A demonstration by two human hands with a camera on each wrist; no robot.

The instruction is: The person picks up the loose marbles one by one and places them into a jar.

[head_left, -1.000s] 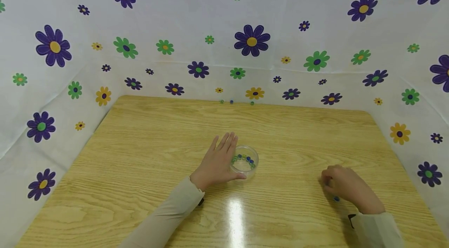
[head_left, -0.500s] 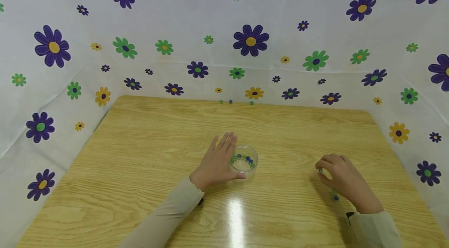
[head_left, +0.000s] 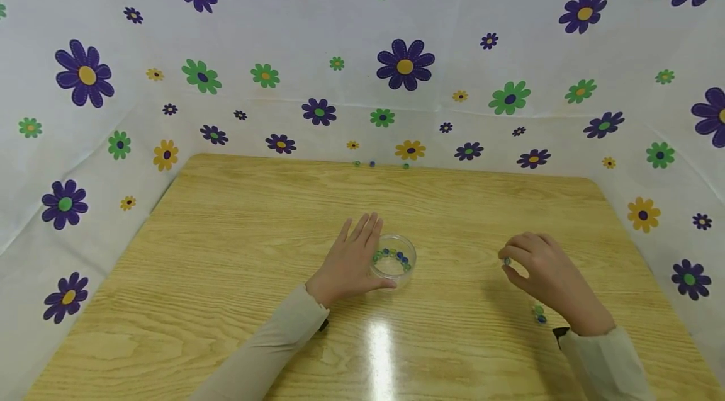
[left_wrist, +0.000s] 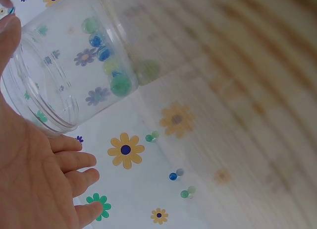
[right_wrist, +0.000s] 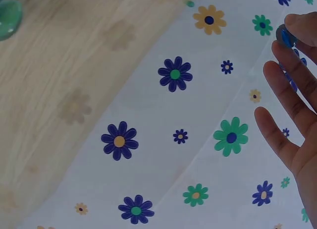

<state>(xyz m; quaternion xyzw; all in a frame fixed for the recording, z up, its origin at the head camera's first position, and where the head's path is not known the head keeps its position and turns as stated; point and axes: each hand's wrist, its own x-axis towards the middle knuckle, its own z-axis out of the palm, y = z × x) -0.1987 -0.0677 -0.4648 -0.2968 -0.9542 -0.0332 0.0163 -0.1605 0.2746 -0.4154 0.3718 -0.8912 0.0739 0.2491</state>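
Observation:
A clear round jar [head_left: 395,275] stands upright near the middle of the table, with several green, yellow and blue marbles [left_wrist: 103,53] at its bottom. My left hand [head_left: 347,265] rests along the jar's left side, its fingers straight and thumb spread in front. To the right, my right hand [head_left: 546,272] is raised above the table and pinches a blue-tinted glass marble [right_wrist: 286,36] between thumb and index finger. In the right wrist view its other fingers are stretched out. Below that hand, a green marble [head_left: 539,310] and a blue marble [head_left: 542,319] lie together on the wood.
Along the back edge of the wooden table [head_left: 255,199] sit a green marble [head_left: 357,163], a blue marble [head_left: 372,163] and another green marble [head_left: 406,166]. Behind and at both sides hangs a white flowered cloth [head_left: 340,23].
My right hand has picked up the marble from the table, lifted it and shifted slightly left, uncovering the green marble beneath. The left hand and jar have stayed in place.

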